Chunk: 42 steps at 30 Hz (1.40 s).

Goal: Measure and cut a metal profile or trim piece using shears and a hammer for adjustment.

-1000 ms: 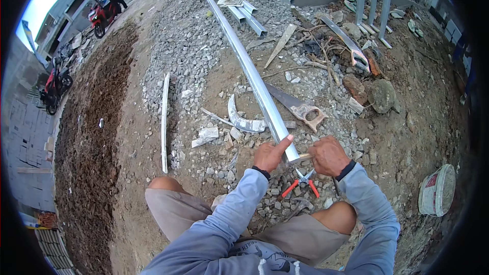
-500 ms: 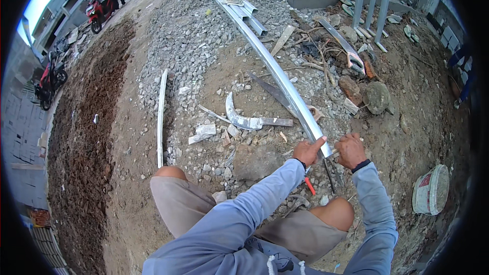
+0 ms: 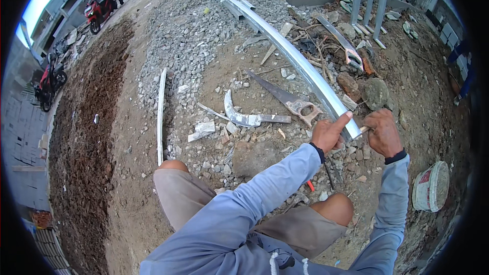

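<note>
Our left fingers (image 3: 341, 123) grip the metal channel (image 3: 315, 79), likely steadying its end; right fingers (image 3: 378, 118) clench a wooden stick (image 3: 363, 129).

"What is the main object?"
"A long, shiny silver metal bar (image 3: 301, 64), slanting from the far upper left to its near end, right of centre."
"And beside it?"
"A pale tan stick (image 3: 364, 129), mostly hidden, just at that near end; whether they touch is unclear."

Left hand (image 3: 328, 135) gripped the metal channel (image 3: 299, 60), right hand (image 3: 385, 133) clutched a tan stick (image 3: 363, 129) at its end, three o'clock!
</note>
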Each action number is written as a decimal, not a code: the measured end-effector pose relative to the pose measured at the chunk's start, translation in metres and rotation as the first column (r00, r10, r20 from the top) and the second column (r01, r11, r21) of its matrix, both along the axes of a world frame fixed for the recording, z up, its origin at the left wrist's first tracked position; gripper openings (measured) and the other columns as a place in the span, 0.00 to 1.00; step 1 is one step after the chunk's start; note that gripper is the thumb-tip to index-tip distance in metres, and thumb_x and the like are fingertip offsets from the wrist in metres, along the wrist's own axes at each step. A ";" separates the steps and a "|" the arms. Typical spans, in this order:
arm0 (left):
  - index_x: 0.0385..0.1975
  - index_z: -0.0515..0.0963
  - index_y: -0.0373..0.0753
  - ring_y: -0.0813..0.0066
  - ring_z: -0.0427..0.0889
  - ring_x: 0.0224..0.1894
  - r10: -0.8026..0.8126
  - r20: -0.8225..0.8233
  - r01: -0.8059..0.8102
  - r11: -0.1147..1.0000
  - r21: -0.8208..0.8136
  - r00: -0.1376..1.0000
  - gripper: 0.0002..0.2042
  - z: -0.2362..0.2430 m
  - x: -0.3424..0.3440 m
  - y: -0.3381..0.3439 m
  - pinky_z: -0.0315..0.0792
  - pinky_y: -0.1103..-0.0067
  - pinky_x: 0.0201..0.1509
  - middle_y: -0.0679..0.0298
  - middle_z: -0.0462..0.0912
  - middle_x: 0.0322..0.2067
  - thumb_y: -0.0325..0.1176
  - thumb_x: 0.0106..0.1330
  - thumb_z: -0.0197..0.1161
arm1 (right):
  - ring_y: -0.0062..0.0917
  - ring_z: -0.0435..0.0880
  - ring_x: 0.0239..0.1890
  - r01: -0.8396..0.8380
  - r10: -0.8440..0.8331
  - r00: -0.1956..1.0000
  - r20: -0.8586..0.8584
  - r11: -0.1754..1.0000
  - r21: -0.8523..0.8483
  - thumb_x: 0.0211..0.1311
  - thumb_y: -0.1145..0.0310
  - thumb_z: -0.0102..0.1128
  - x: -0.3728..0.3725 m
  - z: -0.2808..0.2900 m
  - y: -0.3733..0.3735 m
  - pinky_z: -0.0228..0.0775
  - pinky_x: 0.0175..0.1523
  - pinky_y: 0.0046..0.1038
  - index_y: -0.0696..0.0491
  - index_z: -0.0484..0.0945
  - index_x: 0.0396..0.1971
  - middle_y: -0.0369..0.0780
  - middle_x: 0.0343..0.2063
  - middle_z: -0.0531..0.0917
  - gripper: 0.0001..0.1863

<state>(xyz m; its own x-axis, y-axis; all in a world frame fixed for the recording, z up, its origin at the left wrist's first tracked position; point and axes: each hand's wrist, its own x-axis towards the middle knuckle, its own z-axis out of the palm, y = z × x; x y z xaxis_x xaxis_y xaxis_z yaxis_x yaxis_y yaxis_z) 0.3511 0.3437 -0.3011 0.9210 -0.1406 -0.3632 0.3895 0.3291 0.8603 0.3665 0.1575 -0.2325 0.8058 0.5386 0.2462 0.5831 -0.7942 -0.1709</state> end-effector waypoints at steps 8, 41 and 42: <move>0.26 0.78 0.30 0.75 0.78 0.15 -0.026 -0.079 0.026 1.000 0.005 0.997 0.32 -0.057 0.014 -0.040 0.72 0.80 0.16 0.59 0.77 0.15 0.62 0.54 0.65 | 0.36 0.76 0.38 0.097 -0.085 0.978 0.188 0.994 -0.056 0.33 0.83 0.52 0.004 -0.049 -0.021 0.64 0.52 0.36 0.54 0.80 0.23 0.40 0.28 0.80 0.13; 0.31 0.80 0.32 0.75 0.77 0.14 -0.123 -0.171 0.153 0.974 0.170 0.978 0.25 -0.102 -0.075 0.073 0.71 0.84 0.21 0.61 0.78 0.17 0.55 0.59 0.63 | 0.38 0.81 0.34 -0.148 0.101 0.950 -0.296 0.979 -0.141 0.34 0.70 0.58 -0.063 -0.126 0.067 0.66 0.43 0.39 0.53 0.81 0.22 0.44 0.23 0.81 0.10; 0.31 0.80 0.32 0.75 0.77 0.14 -0.131 -0.179 0.161 0.973 0.166 0.975 0.25 -0.096 -0.079 0.076 0.71 0.84 0.21 0.61 0.78 0.17 0.55 0.59 0.63 | 0.39 0.81 0.33 -0.150 0.097 0.952 -0.289 0.974 -0.168 0.33 0.70 0.58 -0.065 -0.113 0.071 0.66 0.43 0.39 0.53 0.81 0.22 0.44 0.23 0.81 0.10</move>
<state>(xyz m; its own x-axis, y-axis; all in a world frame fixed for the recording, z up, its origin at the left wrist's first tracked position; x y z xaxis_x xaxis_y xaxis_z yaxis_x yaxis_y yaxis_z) 0.2717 0.4195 -0.3966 0.8199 -0.1880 -0.5407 0.5641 0.1046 0.8191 0.3011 0.2289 -0.3457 0.7521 0.6527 -0.0918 0.6289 -0.7523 -0.1961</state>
